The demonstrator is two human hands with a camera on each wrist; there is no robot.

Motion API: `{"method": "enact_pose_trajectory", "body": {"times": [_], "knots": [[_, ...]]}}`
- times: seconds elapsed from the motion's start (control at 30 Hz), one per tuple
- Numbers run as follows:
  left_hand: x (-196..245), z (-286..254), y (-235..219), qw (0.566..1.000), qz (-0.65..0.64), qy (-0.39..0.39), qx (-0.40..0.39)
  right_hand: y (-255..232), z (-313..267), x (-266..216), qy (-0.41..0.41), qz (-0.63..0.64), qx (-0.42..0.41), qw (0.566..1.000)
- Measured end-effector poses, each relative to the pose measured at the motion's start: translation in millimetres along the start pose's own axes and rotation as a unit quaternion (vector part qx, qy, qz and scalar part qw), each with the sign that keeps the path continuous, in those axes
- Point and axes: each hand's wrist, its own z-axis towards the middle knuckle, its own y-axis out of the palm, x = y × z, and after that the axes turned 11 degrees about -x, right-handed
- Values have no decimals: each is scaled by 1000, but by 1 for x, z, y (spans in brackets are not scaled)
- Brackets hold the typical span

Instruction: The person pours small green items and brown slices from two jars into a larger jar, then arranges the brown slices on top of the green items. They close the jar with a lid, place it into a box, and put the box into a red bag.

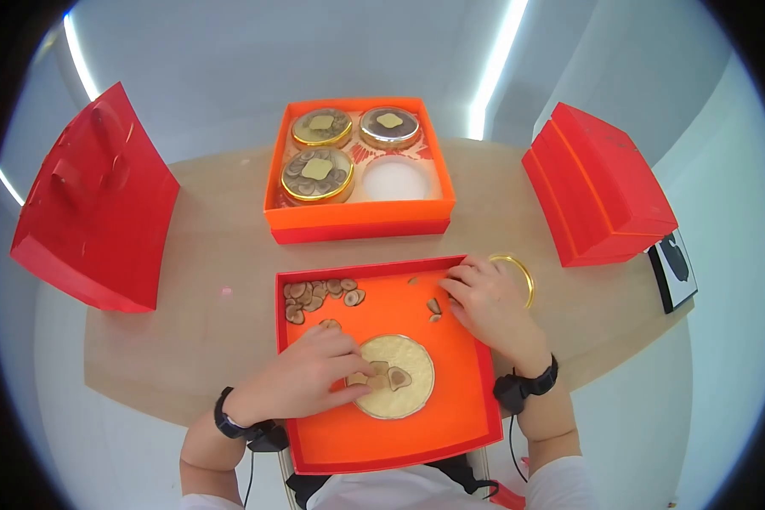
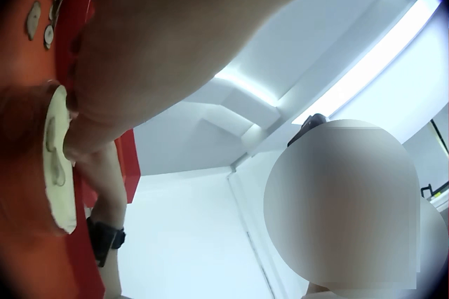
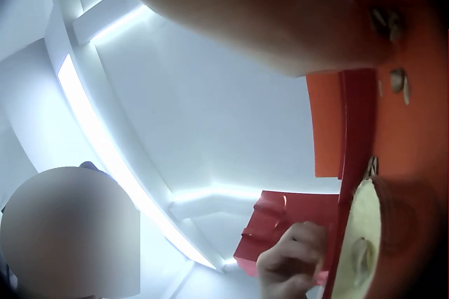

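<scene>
My left hand [image 1: 314, 371] reaches over a round gold pad [image 1: 410, 399] in a red tray with an orange floor [image 1: 391, 442]. Its thumb and index finger stand apart at a few thin, dark-rimmed dried slices [image 1: 399, 378] on the pad. At the tray's far right corner is my right hand [image 1: 491, 308], fingers bent down beside some loose slices [image 1: 434, 308]. Its fingertips are partly hidden, and I cannot tell whether they pinch a slice. A pile of similar slices [image 1: 314, 296] lies in the far left corner.
Beyond the tray, an orange box [image 1: 357, 219] holds three round lidded jars [image 1: 317, 174] and a round white recess [image 1: 397, 180]. A red bag [image 1: 93, 212] stands left, a red box [image 1: 599, 187] right. A gold ring [image 1: 529, 285] lies behind the right hand.
</scene>
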Motion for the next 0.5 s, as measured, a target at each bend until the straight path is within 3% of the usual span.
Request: {"method": "enact_pose_trajectory", "body": {"times": [0.1,0.2,0.3,0.4,0.5], "knots": [[-5,5,14,998,58,11,2,4,0,5,-5,-14,-9,1000],[-1,6,7,999,17,24,15,8,0,6,-2,-13,-12,1000],[-8,-1,-2,996,10,-13,84,5,1,6,7,-18,-41,999],[-28,-5,-12,981,75,-118,136,6,2,2,10,11,-6,1000],[-32,-7,-20,974,120,-149,123,9,1,5,-8,13,9,1000]]}}
